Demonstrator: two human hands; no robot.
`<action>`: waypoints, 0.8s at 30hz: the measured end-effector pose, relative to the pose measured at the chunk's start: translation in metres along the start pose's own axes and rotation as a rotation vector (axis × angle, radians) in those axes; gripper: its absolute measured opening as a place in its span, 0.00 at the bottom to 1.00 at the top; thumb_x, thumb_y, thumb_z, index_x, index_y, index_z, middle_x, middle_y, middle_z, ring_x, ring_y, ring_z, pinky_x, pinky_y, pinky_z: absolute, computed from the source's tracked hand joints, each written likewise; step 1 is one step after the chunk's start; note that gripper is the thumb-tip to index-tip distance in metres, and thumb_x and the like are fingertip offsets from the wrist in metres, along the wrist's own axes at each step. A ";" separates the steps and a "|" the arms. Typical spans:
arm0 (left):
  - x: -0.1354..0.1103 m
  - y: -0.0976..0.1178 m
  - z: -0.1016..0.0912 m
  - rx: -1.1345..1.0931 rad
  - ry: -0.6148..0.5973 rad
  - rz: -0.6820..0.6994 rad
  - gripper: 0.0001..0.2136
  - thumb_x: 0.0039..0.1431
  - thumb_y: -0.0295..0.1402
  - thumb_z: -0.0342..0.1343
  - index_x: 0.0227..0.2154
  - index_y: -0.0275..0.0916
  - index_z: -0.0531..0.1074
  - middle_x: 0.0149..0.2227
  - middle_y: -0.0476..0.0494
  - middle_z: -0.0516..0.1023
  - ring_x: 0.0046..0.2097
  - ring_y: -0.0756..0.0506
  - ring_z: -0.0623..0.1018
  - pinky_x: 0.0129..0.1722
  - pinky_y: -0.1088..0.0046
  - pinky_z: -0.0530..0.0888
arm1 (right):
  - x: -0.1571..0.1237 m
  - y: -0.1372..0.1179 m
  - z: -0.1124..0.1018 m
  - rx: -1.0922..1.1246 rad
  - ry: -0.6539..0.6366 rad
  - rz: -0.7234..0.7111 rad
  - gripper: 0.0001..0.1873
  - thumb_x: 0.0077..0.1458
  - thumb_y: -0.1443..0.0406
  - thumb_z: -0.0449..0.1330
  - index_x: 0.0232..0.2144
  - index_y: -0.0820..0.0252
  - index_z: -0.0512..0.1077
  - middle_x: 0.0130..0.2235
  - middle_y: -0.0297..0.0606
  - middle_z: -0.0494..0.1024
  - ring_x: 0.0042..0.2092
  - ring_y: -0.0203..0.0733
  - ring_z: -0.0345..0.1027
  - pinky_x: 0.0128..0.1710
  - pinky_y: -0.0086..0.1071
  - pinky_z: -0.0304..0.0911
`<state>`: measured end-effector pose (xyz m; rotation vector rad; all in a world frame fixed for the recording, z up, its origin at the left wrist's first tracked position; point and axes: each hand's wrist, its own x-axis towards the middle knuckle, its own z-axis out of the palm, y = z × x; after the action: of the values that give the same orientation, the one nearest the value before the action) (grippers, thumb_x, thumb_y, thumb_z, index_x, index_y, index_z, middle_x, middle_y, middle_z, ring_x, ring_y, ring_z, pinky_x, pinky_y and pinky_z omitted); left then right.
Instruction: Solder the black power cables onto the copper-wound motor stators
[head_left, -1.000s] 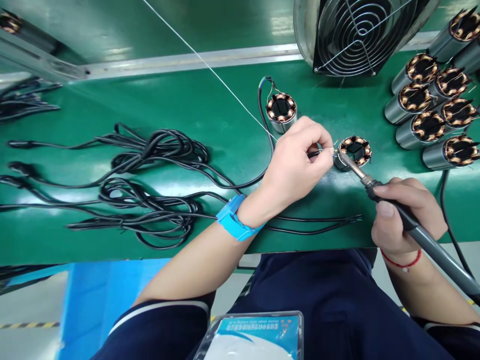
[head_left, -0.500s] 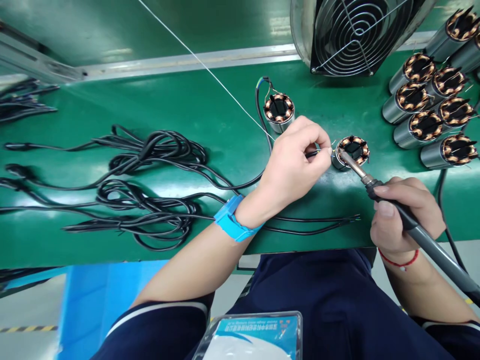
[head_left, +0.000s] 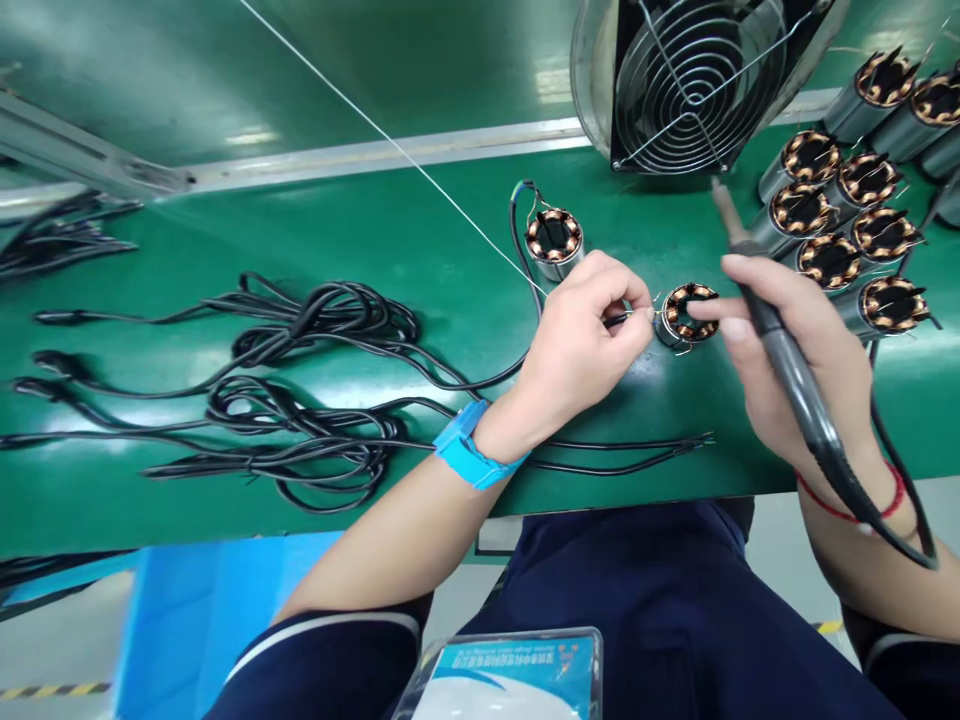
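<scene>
My left hand (head_left: 581,345) is pinched on the end of a black cable (head_left: 480,380) and a thin solder wire (head_left: 390,140), right beside a small copper-wound stator (head_left: 686,312) on the green bench. My right hand (head_left: 787,350) grips a soldering iron (head_left: 780,340), whose tip points up and away toward the fan. Its forefinger reaches out and touches the stator's top. A blue wrist strap (head_left: 469,445) sits on my left wrist.
A second stator (head_left: 553,240) with a cable attached stands behind my left hand. Several more stators (head_left: 847,215) lie stacked at the right. A metal fan (head_left: 690,80) stands at the back. Coiled black cables (head_left: 300,390) cover the bench's left half.
My right hand has lifted the soldering iron off the stator and swung its tip up toward the fan; its forefinger now rests on the stator. My left hand has barely moved.
</scene>
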<state>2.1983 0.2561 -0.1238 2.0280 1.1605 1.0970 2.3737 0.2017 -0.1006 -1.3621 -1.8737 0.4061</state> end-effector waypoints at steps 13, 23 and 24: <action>0.001 -0.001 -0.001 -0.154 -0.023 -0.094 0.06 0.50 0.20 0.54 0.22 0.36 0.70 0.27 0.50 0.70 0.31 0.52 0.70 0.31 0.76 0.68 | 0.004 0.006 0.021 -0.044 0.049 0.002 0.23 0.58 0.66 0.58 0.56 0.51 0.60 0.37 0.32 0.76 0.41 0.43 0.69 0.45 0.43 0.65; -0.010 0.008 -0.009 -0.153 -0.022 0.007 0.03 0.58 0.25 0.57 0.31 0.37 0.74 0.40 0.45 0.77 0.41 0.50 0.76 0.36 0.74 0.75 | 0.004 -0.001 0.027 0.128 0.061 0.023 0.23 0.59 0.68 0.57 0.55 0.48 0.61 0.35 0.30 0.74 0.41 0.41 0.70 0.47 0.43 0.66; -0.011 0.008 -0.009 -0.103 -0.021 0.060 0.02 0.58 0.26 0.58 0.31 0.38 0.75 0.40 0.45 0.77 0.42 0.49 0.76 0.38 0.73 0.75 | 0.004 -0.001 0.027 0.162 0.074 0.029 0.23 0.58 0.68 0.58 0.55 0.48 0.61 0.35 0.30 0.74 0.41 0.40 0.70 0.47 0.43 0.67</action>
<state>2.1906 0.2433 -0.1171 2.0012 1.0180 1.1382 2.3530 0.2103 -0.1159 -1.2795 -1.7235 0.5045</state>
